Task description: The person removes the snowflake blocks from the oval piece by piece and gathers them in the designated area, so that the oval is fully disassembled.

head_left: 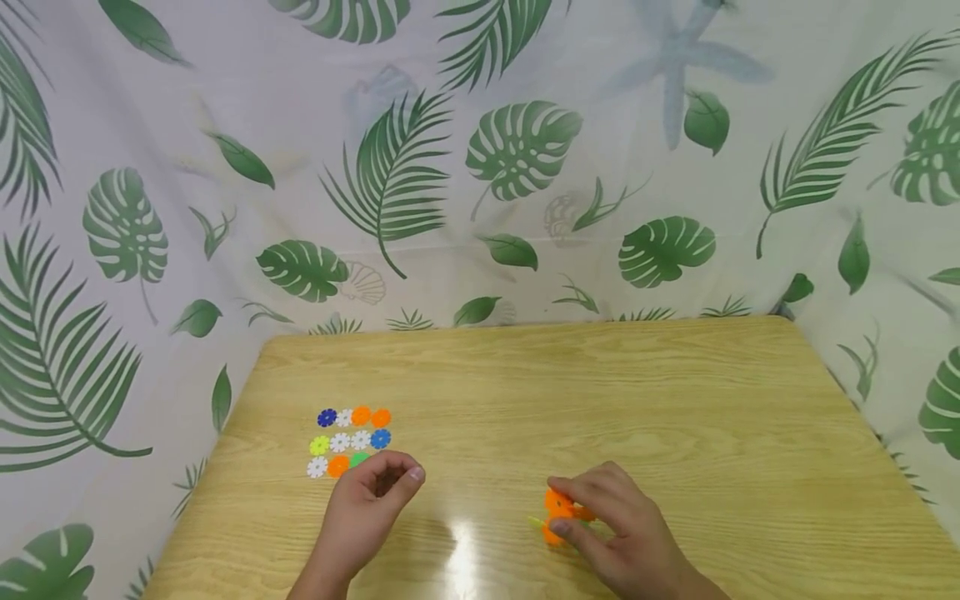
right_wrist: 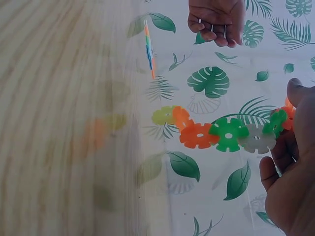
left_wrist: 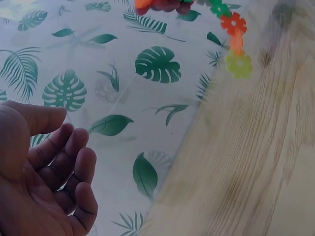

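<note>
My right hand (head_left: 622, 525) pinches one end of a chain of interlocking plastic snowflake discs (head_left: 557, 503) over the table's front right. In the right wrist view the chain (right_wrist: 222, 132) hangs out from the fingers, with yellow, orange, green and whitish discs joined edge to edge. Part of it is hidden behind the fingers. My left hand (head_left: 367, 508) hovers at the front left with nothing in its grasp. Its fingers are loosely curled in the left wrist view. Rows of loose discs (head_left: 340, 442) lie just beyond it, and it partly covers a green disc (head_left: 358, 458).
The wooden table (head_left: 600, 392) has rounded back corners. Behind it and at its sides hangs a leaf-patterned white cloth (head_left: 442, 225). The loose discs are dark blue, blue, white, orange, yellow and green, laid flat at the left. A bright reflection shows near the front edge.
</note>
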The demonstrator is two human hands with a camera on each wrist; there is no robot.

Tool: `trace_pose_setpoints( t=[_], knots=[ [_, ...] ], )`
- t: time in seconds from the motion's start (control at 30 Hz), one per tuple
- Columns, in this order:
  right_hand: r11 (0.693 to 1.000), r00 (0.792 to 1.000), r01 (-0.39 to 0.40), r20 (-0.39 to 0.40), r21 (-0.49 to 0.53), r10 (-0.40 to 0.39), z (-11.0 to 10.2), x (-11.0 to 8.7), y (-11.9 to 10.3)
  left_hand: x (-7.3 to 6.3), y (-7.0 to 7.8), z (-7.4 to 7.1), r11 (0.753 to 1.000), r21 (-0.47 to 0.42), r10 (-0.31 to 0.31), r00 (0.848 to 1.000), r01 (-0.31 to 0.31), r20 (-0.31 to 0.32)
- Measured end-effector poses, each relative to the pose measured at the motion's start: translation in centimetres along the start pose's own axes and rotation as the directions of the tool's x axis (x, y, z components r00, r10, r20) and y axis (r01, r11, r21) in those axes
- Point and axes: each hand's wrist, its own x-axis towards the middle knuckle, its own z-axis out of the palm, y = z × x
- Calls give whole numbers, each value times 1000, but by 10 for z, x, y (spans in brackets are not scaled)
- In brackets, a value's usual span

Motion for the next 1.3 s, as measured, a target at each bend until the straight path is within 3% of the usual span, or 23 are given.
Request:
trace_pose_setpoints(
  t=[0.3, 0.57, 0.9, 1.3],
  knots=[
    [999, 1000, -3, 24, -32, 4, 5, 2, -2, -4, 6, 20, 998, -22, 57, 993, -55, 100],
    [999, 999, 5, 44, -41, -3, 10, 5, -4, -7, 11, 36, 997, -7, 81, 975, -81, 205],
    [997, 998, 28, 59, -71, -24, 18, 7, -4, -10, 24, 57, 999, 17, 37, 933, -46, 359],
    [996, 998, 28, 65, -81, -22, 21, 5, -6, -13, 27, 73, 996, 20, 78, 925, -92, 371]
  ],
)
